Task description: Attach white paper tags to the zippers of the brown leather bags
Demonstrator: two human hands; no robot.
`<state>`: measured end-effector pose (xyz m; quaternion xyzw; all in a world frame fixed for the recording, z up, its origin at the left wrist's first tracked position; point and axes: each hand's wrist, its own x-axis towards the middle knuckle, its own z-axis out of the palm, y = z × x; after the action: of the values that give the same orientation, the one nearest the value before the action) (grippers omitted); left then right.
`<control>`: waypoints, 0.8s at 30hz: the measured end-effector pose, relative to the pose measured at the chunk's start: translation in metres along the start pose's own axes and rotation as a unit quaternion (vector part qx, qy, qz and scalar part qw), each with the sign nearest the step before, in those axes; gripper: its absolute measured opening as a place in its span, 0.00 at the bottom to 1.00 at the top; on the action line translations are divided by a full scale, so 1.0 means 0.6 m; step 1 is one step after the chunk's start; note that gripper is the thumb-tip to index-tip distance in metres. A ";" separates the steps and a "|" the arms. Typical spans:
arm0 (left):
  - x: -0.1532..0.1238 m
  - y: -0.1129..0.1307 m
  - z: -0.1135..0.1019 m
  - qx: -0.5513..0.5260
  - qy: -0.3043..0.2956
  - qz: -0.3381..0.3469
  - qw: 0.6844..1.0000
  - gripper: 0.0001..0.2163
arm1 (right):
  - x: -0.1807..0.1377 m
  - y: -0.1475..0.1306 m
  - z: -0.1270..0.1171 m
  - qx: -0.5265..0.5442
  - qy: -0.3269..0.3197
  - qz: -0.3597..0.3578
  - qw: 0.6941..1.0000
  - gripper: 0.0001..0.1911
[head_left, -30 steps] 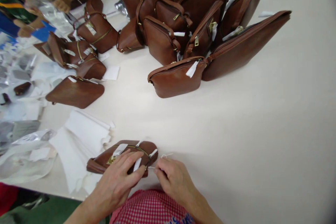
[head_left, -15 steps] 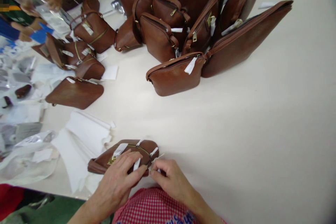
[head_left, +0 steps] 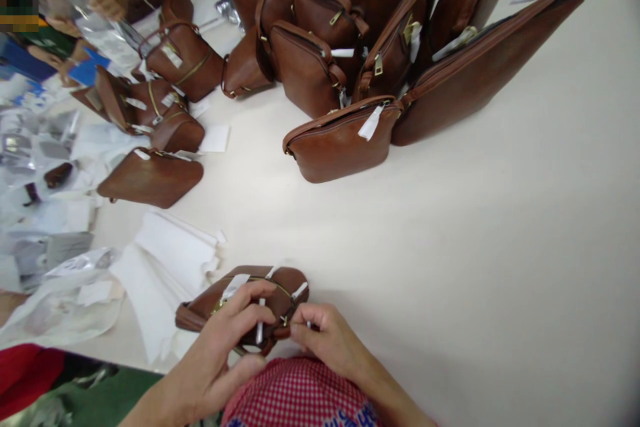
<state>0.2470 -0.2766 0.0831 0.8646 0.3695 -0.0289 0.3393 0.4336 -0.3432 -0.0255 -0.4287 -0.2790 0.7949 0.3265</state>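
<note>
A small brown leather bag (head_left: 280, 282) with a gold zipper and white paper wraps lies at the near table edge. My left hand (head_left: 220, 353) grips its near side, fingers over the top and thumb underneath. My right hand (head_left: 327, 340) is closed in a pinch at the bag's right end, by the zipper pull and a small white tag.
A stack of white paper sheets (head_left: 165, 267) lies left of the bag. Many brown bags (head_left: 345, 140) are piled at the back; others (head_left: 150, 177) lie at the left among clear plastic bags (head_left: 60, 300). Another person's hands (head_left: 107, 0) work at the far left.
My left hand has tilted the bag's near edge up and slid its thumb under it. My right hand has closed in on the bag's right end.
</note>
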 end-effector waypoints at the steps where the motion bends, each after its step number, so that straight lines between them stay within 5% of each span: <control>1: 0.009 0.005 -0.005 -0.021 0.006 -0.031 0.999 0.12 | 0.000 -0.003 0.000 -0.005 0.002 0.004 1.000 0.06; 4: 0.043 0.021 -0.015 -0.043 -0.019 -0.088 0.995 0.13 | -0.001 -0.009 0.002 -0.017 0.003 0.013 1.000 0.07; 11: 0.106 0.023 -0.026 0.098 -0.201 -0.063 0.973 0.07 | 0.000 -0.009 0.003 -0.021 0.011 0.003 1.000 0.06; 14: 0.122 0.017 -0.026 0.146 -0.274 -0.029 0.950 0.07 | -0.001 -0.004 0.005 -0.027 0.012 0.006 1.000 0.05; 24: 0.161 0.027 -0.026 0.232 -0.374 0.113 0.891 0.07 | -0.005 -0.004 0.015 -0.053 0.002 -0.009 0.999 0.09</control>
<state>0.3243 -0.2156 0.0751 0.8799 0.0980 -0.3965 0.2427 0.4277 -0.3456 -0.0181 -0.4445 -0.3235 0.7750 0.3117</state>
